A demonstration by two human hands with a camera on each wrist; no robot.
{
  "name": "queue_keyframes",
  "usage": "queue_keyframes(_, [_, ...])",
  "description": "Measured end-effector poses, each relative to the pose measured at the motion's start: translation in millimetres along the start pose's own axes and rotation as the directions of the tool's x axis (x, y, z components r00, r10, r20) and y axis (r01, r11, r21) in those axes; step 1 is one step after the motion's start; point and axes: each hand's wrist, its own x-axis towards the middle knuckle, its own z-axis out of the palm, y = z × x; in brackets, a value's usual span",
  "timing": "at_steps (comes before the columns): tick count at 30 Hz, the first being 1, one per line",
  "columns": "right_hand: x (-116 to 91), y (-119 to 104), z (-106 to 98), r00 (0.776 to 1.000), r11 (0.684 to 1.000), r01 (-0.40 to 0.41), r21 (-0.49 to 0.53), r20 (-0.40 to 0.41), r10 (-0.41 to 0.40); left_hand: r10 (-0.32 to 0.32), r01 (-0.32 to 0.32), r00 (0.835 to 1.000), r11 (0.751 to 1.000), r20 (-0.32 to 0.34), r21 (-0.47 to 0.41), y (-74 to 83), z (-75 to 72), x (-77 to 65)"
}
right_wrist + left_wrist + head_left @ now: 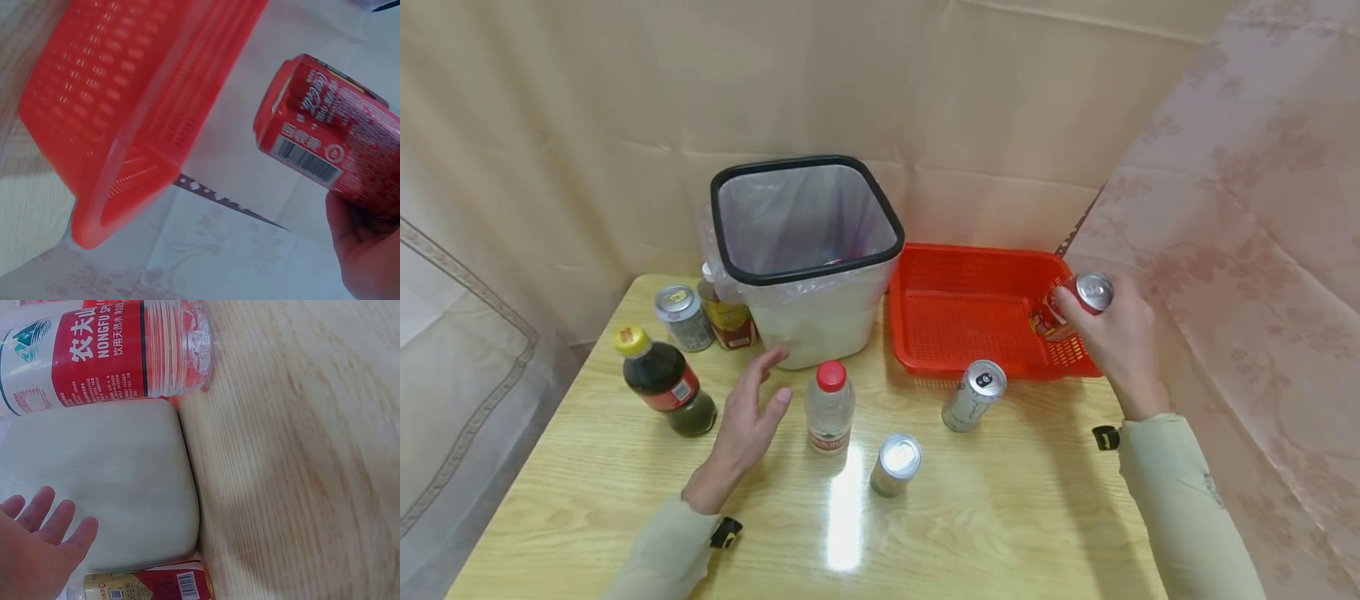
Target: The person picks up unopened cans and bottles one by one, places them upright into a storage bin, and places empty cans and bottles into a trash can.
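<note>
Red can (337, 134) within right grip (1122, 337)

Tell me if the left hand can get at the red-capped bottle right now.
Probably yes: the left hand holds nothing and its fingers are spread, and the red-capped bottle stands upright just to its right, with nothing visible between them.

The table (1000, 517) bears three bottles (827, 421), three cans (966, 408), bin (812, 325) and basket (962, 321).

A beige curtain (1000, 108) hangs behind the wood-grain table (985, 525).
</note>
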Motion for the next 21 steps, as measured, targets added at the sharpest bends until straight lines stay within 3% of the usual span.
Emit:
queue_keyframes(4, [33,7,13,0.994,1.000,0.023,-0.003,0.109,-0.022,-0.007,0.007,1.000,1.000,-0.007,0.003,-0.1,-0.6,-1.7])
queue_keyframes(8, [57,16,30,0.973,0.998,0.062,0.016,0.220,-0.064,-0.018,0.018,1.000,1.000,-0.007,0.008,-0.9,-0.7,-3.6])
queue_keyframes(11, [71,20,41,0.957,0.999,0.051,0.008,0.285,-0.051,-0.026,0.026,1.000,1.000,-0.007,0.012,-1.8,-0.6,-5.1])
queue_keyframes(14, [84,21,51,0.948,1.000,0.011,-0.005,0.318,-0.008,-0.021,0.021,1.000,0.999,-0.014,0.025,-3.1,-0.6,-6.6])
queue_keyframes(21, [106,28,67,0.898,0.975,-0.222,0.031,0.396,0.192,-0.018,0.019,0.999,1.000,-0.029,0.012,-5.0,0.8,-8.1])
